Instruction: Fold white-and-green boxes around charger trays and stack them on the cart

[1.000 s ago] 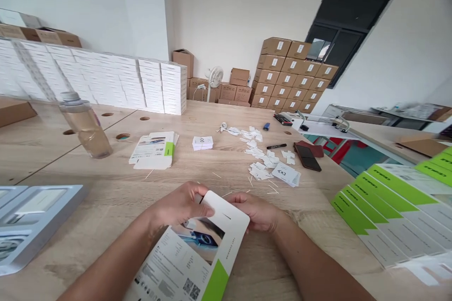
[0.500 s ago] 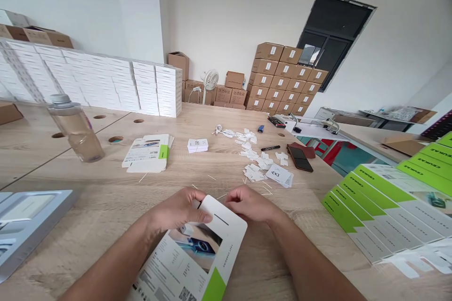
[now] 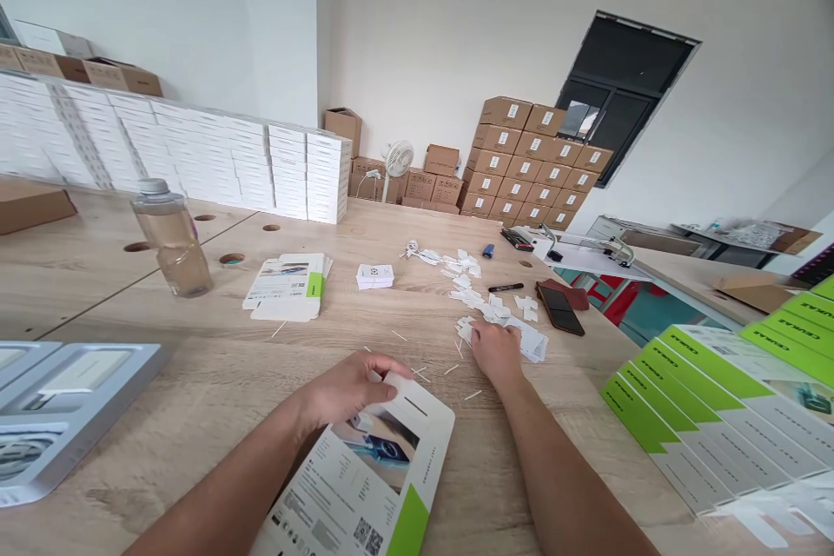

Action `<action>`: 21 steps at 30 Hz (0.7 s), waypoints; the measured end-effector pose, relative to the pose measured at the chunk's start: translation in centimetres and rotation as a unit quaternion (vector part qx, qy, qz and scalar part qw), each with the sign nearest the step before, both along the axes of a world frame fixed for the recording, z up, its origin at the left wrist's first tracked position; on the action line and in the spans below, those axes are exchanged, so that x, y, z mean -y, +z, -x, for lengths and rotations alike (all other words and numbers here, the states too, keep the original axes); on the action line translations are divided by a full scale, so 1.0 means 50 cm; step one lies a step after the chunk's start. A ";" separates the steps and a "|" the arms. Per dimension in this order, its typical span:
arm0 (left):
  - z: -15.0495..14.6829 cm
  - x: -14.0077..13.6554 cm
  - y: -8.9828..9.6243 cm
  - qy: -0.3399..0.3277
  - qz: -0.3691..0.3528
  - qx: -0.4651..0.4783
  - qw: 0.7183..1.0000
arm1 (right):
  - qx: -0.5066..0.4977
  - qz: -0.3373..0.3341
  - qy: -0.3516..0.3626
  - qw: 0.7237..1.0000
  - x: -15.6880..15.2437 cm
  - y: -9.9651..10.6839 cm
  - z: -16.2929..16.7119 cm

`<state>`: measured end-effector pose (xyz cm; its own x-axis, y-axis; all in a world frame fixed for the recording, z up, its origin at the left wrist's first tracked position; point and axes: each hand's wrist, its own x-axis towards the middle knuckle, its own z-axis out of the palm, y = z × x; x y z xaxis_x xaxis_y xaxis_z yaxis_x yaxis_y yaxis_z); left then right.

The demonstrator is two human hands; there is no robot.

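My left hand [image 3: 358, 384] grips the top end of a white and green printed box [image 3: 355, 486], thumb on its front face near a dark slot. The box is tilted toward me, and its lower end runs out of the frame. Farther out to the right, my right hand [image 3: 499, 354] has its fingers bent down onto a heap of small white paper pieces [image 3: 466, 330]. What lies under its fingertips is hidden. A white leaflet [image 3: 535, 342] sits just beyond that hand. Thin white strips [image 3: 452, 369] are scattered between the hands.
Flat printed cartons [image 3: 287, 288] and a stack of white cards [image 3: 375, 276] lie farther back. At left stand a water bottle [image 3: 173, 239] and a tray with a charger and cable [image 3: 84, 408]. Stacked green and white boxes [image 3: 704, 400] fill the right, near a phone [image 3: 560, 309] and a marker [image 3: 506, 287].
My right hand has moved away from the box's top edge, forward and right to the paper pieces. My left hand still holds the box. The view has shifted slightly.
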<state>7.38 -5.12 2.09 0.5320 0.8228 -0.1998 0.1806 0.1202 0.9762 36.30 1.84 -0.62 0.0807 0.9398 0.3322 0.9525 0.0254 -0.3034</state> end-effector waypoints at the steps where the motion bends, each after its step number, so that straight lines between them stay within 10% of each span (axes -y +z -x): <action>1: -0.001 0.000 0.000 -0.007 -0.009 -0.009 1.000 | -0.001 -0.013 0.005 1.000 0.001 0.001 0.002; 7: 0.008 0.004 0.009 0.014 -0.037 -0.067 0.997 | -0.042 -0.092 0.136 0.986 0.050 0.026 0.046; 13: 0.005 0.006 0.010 0.037 -0.023 0.012 0.999 | -0.139 -0.167 0.402 0.890 0.126 0.045 0.129; 21: -0.009 -0.009 -0.012 0.036 0.076 0.146 0.986 | -0.093 -0.142 0.432 0.886 0.141 0.041 0.157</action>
